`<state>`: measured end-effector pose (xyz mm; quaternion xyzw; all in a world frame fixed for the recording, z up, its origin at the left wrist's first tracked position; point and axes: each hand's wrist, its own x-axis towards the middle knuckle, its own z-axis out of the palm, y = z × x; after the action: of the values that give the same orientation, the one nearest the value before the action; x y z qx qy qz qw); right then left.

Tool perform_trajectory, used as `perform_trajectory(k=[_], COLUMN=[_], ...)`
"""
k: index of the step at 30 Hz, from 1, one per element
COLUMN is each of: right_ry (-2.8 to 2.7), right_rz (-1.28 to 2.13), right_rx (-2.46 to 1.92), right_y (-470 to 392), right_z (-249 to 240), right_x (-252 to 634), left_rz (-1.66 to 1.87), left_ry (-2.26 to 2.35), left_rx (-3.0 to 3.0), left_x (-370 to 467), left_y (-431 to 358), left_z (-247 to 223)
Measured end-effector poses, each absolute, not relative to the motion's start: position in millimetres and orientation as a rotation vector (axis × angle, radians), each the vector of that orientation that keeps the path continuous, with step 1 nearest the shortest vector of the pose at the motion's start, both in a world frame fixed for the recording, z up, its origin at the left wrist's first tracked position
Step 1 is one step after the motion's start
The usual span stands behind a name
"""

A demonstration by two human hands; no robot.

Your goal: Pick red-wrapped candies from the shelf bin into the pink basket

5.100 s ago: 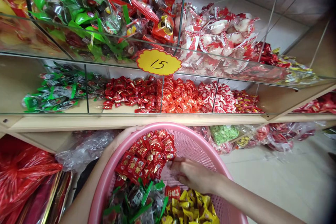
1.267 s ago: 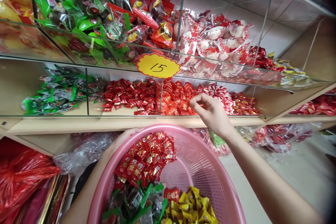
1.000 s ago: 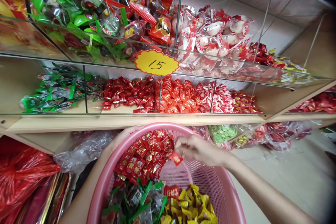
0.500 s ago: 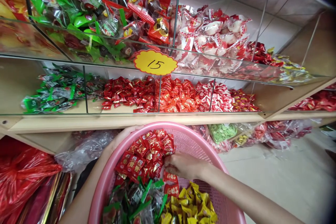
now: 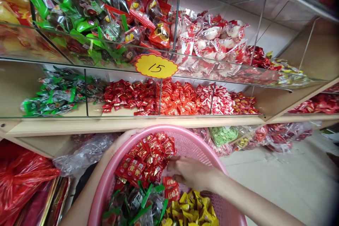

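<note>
The pink basket [image 5: 231,192] sits below the front of the candy shelf [image 5: 185,122]. At its far-left rim is the left hand [image 5: 127,137]. Inside the basket, the right hand [image 5: 182,171] reaches in from its right side, just above two orange-red packets [image 5: 172,189]. Red-and-gold packets [image 5: 143,157] fill the basket's far left, green-edged packets [image 5: 137,203] its near left, and yellow packets [image 5: 194,208] its near right. Above the basket hangs a yellow tag [image 5: 156,66] reading 15.
</note>
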<state>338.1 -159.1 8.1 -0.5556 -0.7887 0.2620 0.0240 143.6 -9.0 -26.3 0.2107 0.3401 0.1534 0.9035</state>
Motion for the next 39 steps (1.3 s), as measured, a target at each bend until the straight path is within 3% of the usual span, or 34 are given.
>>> perform_trajectory(k=[7,12,28,39], right_ry=[-2.085,-1.867,-1.951,-1.71], right_rz=[0.308,-0.096,0.118,0.417], right_rx=[-1.77,-1.903,-1.868,-1.588], right_y=[-111,-74,-45,-68], right_z=[69,66,42,65], right_x=[382,424,454,454], left_rz=[0.213,0.22,0.191,0.191], left_ry=[0.649,0.604,0.623,0.614], left_rx=[0.444,0.472,0.473,0.475], left_x=[141,141,141,139], left_y=[-11,-7,-7,-6], left_z=[-25,-33,-29,-38])
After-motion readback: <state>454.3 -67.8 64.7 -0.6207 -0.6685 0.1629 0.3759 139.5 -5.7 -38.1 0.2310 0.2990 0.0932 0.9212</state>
